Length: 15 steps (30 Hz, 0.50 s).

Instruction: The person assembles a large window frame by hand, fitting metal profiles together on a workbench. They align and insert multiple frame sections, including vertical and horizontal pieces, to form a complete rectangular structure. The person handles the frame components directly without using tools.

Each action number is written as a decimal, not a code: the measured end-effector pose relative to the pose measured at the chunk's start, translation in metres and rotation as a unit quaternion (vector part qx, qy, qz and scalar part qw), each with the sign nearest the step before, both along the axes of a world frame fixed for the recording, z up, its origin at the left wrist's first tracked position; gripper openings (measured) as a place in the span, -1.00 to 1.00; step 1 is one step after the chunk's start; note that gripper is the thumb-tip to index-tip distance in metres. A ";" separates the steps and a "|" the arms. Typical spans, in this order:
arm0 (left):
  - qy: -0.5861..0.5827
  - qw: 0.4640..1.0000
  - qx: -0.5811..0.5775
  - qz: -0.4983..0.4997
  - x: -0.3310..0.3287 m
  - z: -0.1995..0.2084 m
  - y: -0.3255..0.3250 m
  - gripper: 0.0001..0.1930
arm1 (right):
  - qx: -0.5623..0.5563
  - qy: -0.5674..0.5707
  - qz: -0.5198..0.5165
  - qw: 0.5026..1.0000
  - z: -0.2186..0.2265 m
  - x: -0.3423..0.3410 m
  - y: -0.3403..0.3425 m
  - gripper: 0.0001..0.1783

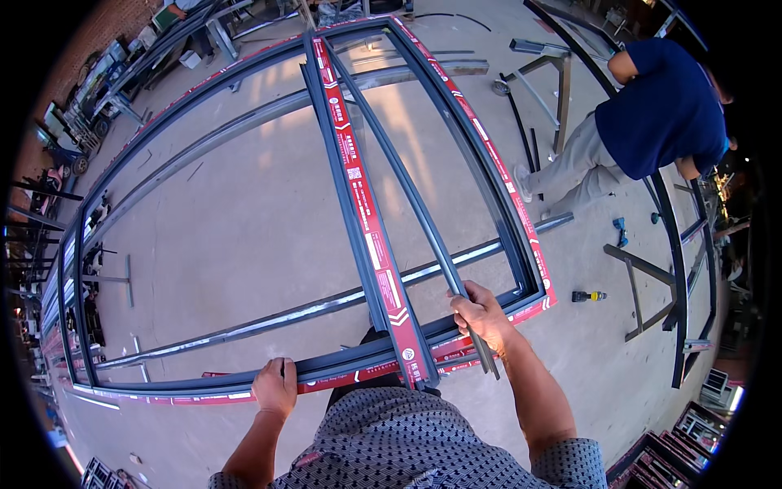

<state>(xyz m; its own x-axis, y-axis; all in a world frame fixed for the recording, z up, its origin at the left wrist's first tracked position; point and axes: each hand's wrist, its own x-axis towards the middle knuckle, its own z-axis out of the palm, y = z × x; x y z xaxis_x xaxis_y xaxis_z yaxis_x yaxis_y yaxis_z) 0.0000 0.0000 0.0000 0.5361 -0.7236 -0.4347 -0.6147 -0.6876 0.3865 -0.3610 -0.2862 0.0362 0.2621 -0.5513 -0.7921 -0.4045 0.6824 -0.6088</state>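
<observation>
A large dark grey window frame (342, 359) with red printed protective film lies in front of me, and a red-filmed mullion (364, 204) divides it. My right hand (481, 316) is closed round the near end of a long, thin grey metal strip (407, 183). That strip slants away across the right-hand opening, its far end close to the mullion's top. At the frame's near rail, left of the mullion, my left hand (275, 386) is curled closed against the edge. A small dark spot shows between its fingers; what they hold is unclear.
Long metal support bars (244, 330) run beneath the frame. On the right a person in a dark blue shirt (664, 106) bends over another dark frame (669, 244). A yellow-and-black power drill (588, 297) and a blue power tool (621, 231) lie on the floor.
</observation>
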 end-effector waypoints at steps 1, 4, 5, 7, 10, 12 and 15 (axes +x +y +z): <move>0.013 1.000 -0.024 0.014 0.005 -0.003 -0.015 -0.64 | -0.054 0.022 0.015 0.998 -0.003 0.003 -0.003 -0.64; -0.007 0.984 -0.165 0.058 0.063 -0.019 -0.087 -0.67 | -0.266 0.067 0.067 0.959 -0.027 0.066 -0.046 -0.60; 0.007 0.979 -0.193 0.067 0.063 -0.013 -0.097 -0.68 | -0.314 0.108 0.080 0.940 -0.019 0.071 -0.041 -0.59; 0.030 0.971 -0.229 0.062 0.054 -0.008 -0.125 -0.68 | -0.347 0.133 0.077 0.925 -0.015 0.073 -0.036 -0.56; 0.035 0.959 -0.282 0.004 0.031 -0.016 -0.163 -0.61 | -0.397 0.177 0.082 0.897 -0.023 0.058 -0.016 -0.55; -0.008 0.949 -0.312 -0.039 0.007 -0.011 -0.195 -0.59 | -0.425 0.204 0.072 0.879 -0.025 0.040 -0.008 -0.53; -0.050 0.925 -0.370 -0.067 -0.021 0.005 -0.234 -0.59 | -0.414 0.258 0.074 0.870 -0.019 0.024 0.006 -0.50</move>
<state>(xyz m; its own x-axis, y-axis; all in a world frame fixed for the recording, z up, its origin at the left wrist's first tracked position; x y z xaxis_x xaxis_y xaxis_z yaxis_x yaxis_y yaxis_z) -0.0206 -0.2339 0.0048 0.4316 -0.8659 0.2529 -0.7328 -0.1730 0.6581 -0.3371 -0.2805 0.0172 0.1071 -0.9791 -0.1726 -0.8157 0.0127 -0.5784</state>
